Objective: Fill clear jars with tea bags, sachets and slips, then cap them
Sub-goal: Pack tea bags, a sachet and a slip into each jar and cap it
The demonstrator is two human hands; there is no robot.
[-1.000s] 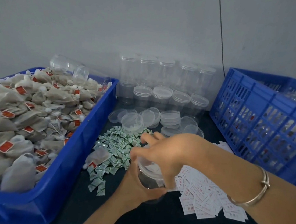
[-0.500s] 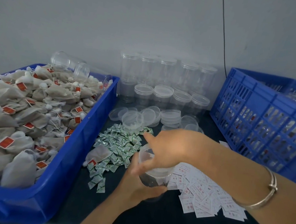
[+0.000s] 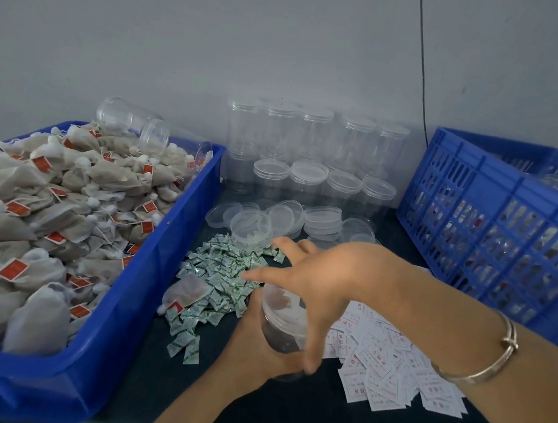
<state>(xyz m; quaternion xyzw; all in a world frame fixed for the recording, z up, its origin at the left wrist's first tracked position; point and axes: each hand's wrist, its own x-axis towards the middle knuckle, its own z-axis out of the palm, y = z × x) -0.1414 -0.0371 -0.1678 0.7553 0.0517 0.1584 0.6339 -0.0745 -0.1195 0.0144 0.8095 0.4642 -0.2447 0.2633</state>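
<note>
A clear jar (image 3: 281,325) with dark tea bags inside stands on the dark table, a clear cap on its top. My left hand (image 3: 253,343) grips the jar's lower left side. Over the cap hovers my right hand (image 3: 319,277), fingers spread and pointing left, thumb hanging down the jar's right side. Green-and-white sachets (image 3: 219,274) lie in a heap just left of the jar. White printed slips (image 3: 382,363) are piled to its right. Tea bags (image 3: 47,207) with red tags fill the blue bin (image 3: 144,300) on the left.
Empty capped jars (image 3: 313,135) stand stacked against the back wall, with loose clear lids (image 3: 321,217) in front of them. A blue slatted crate (image 3: 497,213) holding jars stands at the right. One tea bag (image 3: 186,291) lies on the table by the sachets.
My right hand's fingers have straightened and spread, loosening from the jar's top where they were curled round the cap. My left hand has kept its hold on the jar.
</note>
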